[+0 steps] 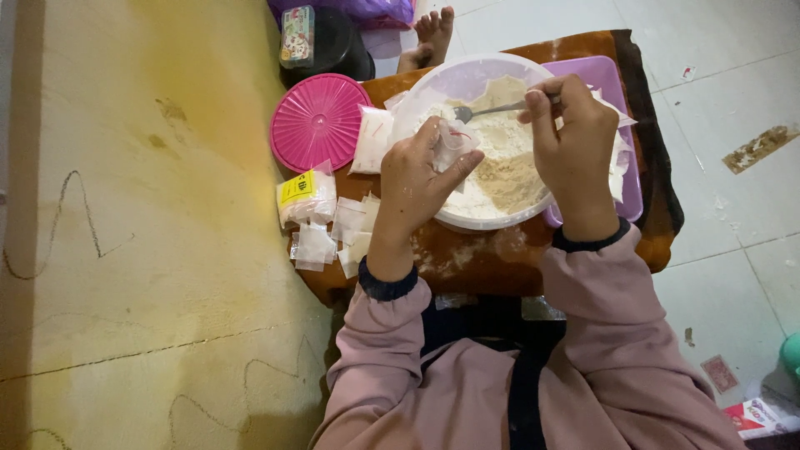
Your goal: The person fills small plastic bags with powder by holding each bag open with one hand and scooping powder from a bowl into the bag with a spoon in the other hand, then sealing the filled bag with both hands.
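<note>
The left hand (414, 179) pinched a small clear plastic bag (454, 142) over the white bowl (467, 218) of pale powder (504, 167). The right hand (571, 137) gripped a metal spoon (487, 110), its tip just beside the bag's mouth. A pink lid (319, 122) and empty bags (333, 229) lay to the left.

small clear bag (454, 142) | held open over powder bowl | metal spoon (492, 109) | level, tip at bag (w/ powder)

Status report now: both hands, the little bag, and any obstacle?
Left hand pinches small clear bag over white bowl. Right hand holds spoon, tip at bag mouth. Powder in bowl. Nothing between them.
</note>
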